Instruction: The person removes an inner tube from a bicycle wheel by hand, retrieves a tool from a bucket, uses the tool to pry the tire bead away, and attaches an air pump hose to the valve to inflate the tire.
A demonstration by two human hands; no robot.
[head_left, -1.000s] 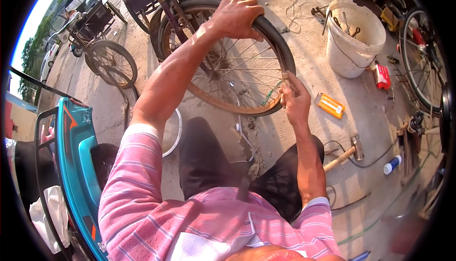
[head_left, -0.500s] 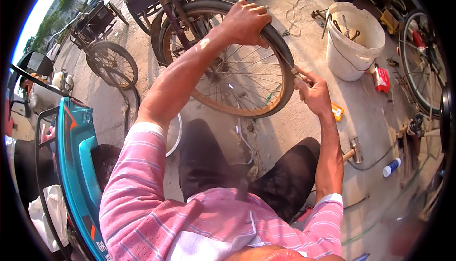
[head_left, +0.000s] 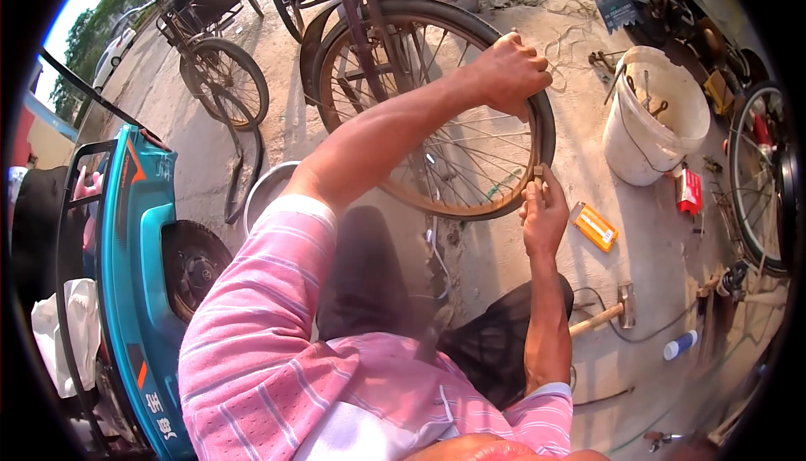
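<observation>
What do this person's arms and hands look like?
The arms have short pink sleeves with thin pale stripes and pale cuffs. Below them, the forearms are bare. The left hand and right hand show no gloves.

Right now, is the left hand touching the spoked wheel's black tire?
Touching. The head view shows the left hand clasped over the spoked wheel's black tire, with no gap visible between them.
</observation>
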